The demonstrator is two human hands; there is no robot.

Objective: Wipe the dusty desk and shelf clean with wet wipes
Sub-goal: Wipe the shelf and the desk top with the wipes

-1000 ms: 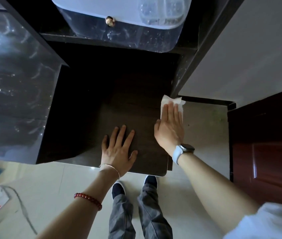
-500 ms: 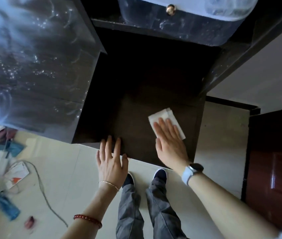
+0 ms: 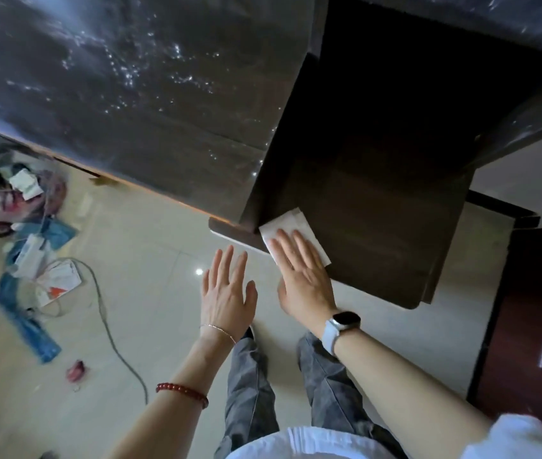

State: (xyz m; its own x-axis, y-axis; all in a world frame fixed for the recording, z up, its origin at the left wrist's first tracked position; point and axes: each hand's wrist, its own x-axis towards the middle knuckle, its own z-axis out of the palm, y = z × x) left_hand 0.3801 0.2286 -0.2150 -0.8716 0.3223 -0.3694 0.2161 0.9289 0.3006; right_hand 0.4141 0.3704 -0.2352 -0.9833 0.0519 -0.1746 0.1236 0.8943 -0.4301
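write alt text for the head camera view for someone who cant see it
Seen from above, a right hand presses a white wet wipe flat on the near left corner of a dark desk. The left hand hovers open over the pale tiled floor, beside the desk.

Right hand point(image 3: 302, 279) flat, palm down; left hand point(image 3: 228, 289) spread, hovering.

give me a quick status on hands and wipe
Right hand flat, pressing wet wipe at dark shelf front-left corner. Left hand open, off the shelf. Nothing blocking.
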